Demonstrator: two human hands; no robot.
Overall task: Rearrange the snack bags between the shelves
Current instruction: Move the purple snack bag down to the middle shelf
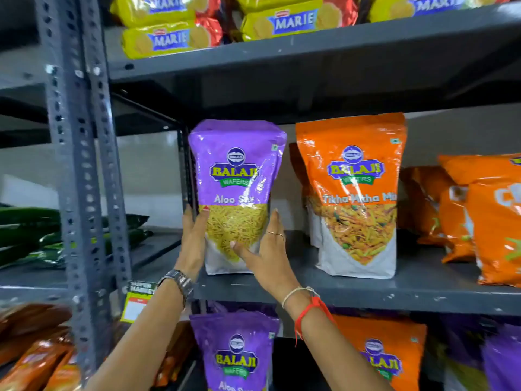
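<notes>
Your middle shelf [366,292] carries the load here, and its front lip is where trouble starts: the purple bag [236,176] stands upright at the shelf's left end, close to the edge, just beside the upright post [81,176]. It is tall and narrow at the base, so if you let go before it settles flat it could tip forward off the shelf onto the bags below. The orange bag [355,198] stands near on the right, apart from it; a sideways shove could knock it over. Your left hand [193,244] presses the bag's left side with fingers spread, and your right hand [265,249] cups the lower front, thumb across the clear window; both grips are loosely closed on the purple bag. The glossy film could slip under them.
</notes>
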